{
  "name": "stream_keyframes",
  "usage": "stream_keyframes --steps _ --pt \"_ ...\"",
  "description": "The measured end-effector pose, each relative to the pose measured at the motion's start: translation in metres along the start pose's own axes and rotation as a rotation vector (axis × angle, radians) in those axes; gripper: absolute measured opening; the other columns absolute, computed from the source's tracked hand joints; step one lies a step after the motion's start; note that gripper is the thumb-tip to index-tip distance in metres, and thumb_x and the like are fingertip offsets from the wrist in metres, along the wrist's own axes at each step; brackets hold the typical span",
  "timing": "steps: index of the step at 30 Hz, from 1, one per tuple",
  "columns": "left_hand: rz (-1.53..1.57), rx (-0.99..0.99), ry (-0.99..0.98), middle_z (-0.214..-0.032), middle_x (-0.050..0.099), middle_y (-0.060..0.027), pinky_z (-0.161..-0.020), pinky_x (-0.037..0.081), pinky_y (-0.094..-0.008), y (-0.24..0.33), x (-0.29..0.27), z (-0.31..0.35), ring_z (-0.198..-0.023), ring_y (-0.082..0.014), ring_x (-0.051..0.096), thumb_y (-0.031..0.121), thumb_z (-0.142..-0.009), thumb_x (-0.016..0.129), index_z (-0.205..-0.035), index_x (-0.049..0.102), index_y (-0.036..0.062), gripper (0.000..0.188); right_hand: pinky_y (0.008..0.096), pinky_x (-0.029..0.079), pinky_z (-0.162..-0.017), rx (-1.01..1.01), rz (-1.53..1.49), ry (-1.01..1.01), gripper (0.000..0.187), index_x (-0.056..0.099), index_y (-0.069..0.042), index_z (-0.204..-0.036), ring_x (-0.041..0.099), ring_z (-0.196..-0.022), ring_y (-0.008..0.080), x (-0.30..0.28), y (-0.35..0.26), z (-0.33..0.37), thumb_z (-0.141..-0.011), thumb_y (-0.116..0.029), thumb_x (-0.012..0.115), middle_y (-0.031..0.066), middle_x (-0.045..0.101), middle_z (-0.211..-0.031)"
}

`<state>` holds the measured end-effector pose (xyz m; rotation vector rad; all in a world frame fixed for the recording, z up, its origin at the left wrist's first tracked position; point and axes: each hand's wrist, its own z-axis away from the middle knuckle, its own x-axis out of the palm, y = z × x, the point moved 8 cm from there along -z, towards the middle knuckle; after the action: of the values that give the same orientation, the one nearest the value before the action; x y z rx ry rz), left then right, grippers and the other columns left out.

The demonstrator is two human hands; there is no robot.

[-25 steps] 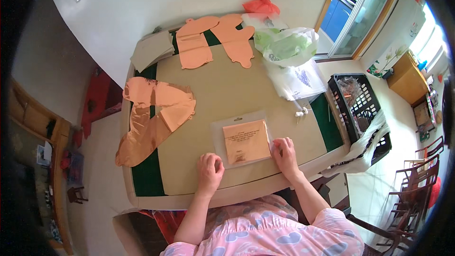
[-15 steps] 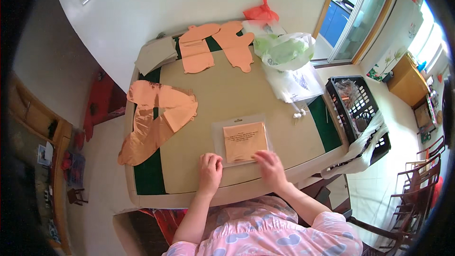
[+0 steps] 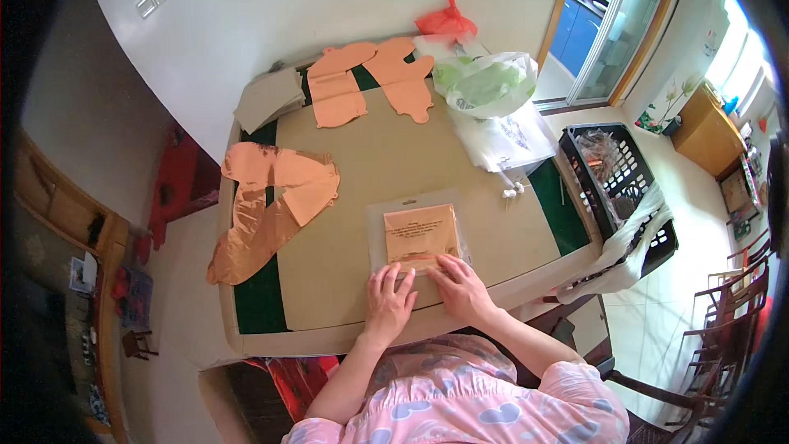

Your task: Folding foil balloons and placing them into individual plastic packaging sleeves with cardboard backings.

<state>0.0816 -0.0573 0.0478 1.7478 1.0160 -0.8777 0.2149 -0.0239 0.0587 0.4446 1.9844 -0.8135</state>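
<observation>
In front of me on the table lies a folded rose-gold foil balloon with small dark print. It sits inside a flat clear plastic bag that has a hang slot in its far edge. My left hand rests on the near edge of the bag, fingers spread. My right hand lies flat at the near right part, its fingertips on the foil. Neither hand grips anything. Another flat foil balloon, shiny and angular, is spread out at the left.
Two more flat foil balloons lie at the far side, beside a stack of grey sheets. Clear bags, a green-white plastic bag and a red bag are far right. A black crate stands off the right edge.
Both hands have moved onto the near part of the package, the left one rightward, and their fingers have spread out flat. The package lies almost where it was.
</observation>
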Motion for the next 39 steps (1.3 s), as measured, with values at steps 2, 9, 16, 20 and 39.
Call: stream_keyframes --steps 2,9,16,20,39 --pt "-0.017 -0.001 0.011 -0.13 0.046 -0.0124 -0.103 0.035 -0.0497 0.001 0.001 0.001 -0.122 -0.0313 0.041 0.024 -0.081 0.069 -0.123 0.058 0.0127 0.045 0.0435 0.042 -0.103 0.125 -0.122 0.088 0.043 0.054 0.0 -0.124 0.048 -0.122 0.0346 -0.01 0.019 0.01 -0.081 -0.003 0.059 0.0168 0.051 -0.129" --pt "-0.061 0.016 0.025 -0.129 0.047 -0.0115 -0.102 0.036 -0.0481 0.005 0.001 -0.002 -0.121 -0.0308 0.042 0.023 -0.081 0.068 -0.123 0.057 0.0135 0.044 0.0428 0.045 -0.099 0.1 -0.128 0.07 0.036 0.054 0.001 -0.121 0.049 -0.12 0.0372 -0.019 0.032 0.013 -0.085 0.0 0.056 0.02 0.049 -0.13" --pt "-0.039 -0.006 0.094 -0.126 0.049 -0.0107 -0.101 0.037 -0.0467 0.0 0.002 0.006 -0.12 -0.0304 0.043 0.021 -0.08 0.069 -0.122 0.058 0.0142 0.044 0.0422 0.049 -0.075 0.103 -0.093 0.142 0.017 0.063 -0.006 -0.099 0.058 -0.085 0.0334 -0.035 0.071 -0.028 -0.083 -0.003 0.057 0.0124 0.058 -0.084" --pt "-0.011 -0.013 0.081 -0.123 0.051 -0.01 -0.099 0.039 -0.0453 0.002 -0.002 0.002 -0.119 -0.0286 0.045 0.021 -0.079 0.069 -0.117 0.061 0.0137 0.039 0.0428 0.05 -0.073 0.146 -0.013 0.04 0.014 0.067 -0.009 -0.093 0.059 -0.085 0.0345 -0.025 0.113 -0.088 -0.082 -0.008 0.058 0.0138 0.059 -0.085" --pt "0.08 -0.315 0.552 -0.12 0.057 -0.0143 -0.097 0.042 -0.0422 -0.056 -0.151 0.05 -0.112 -0.0337 0.053 0.009 -0.086 0.062 -0.117 0.06 0.0065 0.031 0.0285 0.049 -0.073 0.088 -0.703 0.005 0.013 0.063 -0.001 -0.103 0.062 -0.084 0.0129 -0.088 0.054 -0.129 -0.091 -0.004 0.057 0.0075 0.067 -0.091"
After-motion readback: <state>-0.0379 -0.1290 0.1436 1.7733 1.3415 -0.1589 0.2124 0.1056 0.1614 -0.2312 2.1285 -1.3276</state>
